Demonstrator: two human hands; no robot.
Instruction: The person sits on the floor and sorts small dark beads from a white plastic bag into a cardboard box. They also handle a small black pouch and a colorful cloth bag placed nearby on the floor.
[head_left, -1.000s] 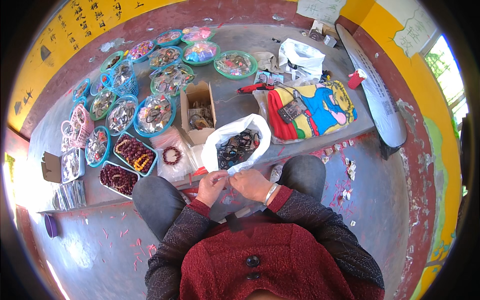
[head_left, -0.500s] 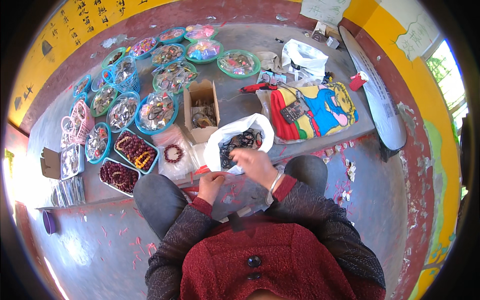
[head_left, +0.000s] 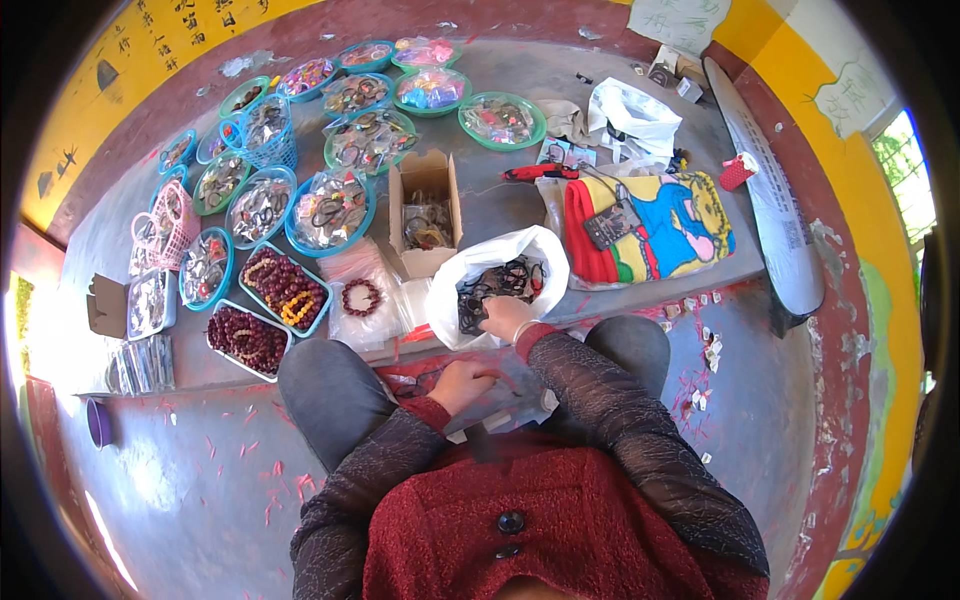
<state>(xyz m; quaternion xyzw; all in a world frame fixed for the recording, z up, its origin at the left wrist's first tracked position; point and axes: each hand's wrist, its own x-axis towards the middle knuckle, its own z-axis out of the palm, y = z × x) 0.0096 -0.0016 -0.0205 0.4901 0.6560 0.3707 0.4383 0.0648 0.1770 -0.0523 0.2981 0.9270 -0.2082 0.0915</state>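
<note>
While the right hand [head_left: 507, 316] reaches into the mouth of the white plastic bag [head_left: 497, 282] on the front edge of the grey counter [head_left: 640, 290], its fingers curl down among the dark bracelets [head_left: 492, 290] heaped inside; whether they already pinch one cannot be told from this view. The left hand [head_left: 462, 385] rests low over the lap, between the knees, loosely closed with the fingers bent inward, and what it holds, if anything, is hidden.

To do this step well, the right hand should probably close on a single bracelet rather than a tangle, since the pieces lie piled and looped through one another. Lifting slowly and straight up would let the others drop back into the bag instead of spilling over the counter edge just beside the knees. The bag's rim is soft and slack, so steadying it with the left hand would likely help if it starts to drag.

Just to the left of the bag lie clear packets with one red bead bracelet [head_left: 361, 297] on them, and an open cardboard box [head_left: 424, 212] stands behind. Blue trays of red beads [head_left: 285, 289] sit further left, well apart from the hands, so nothing there should be disturbed.
</note>
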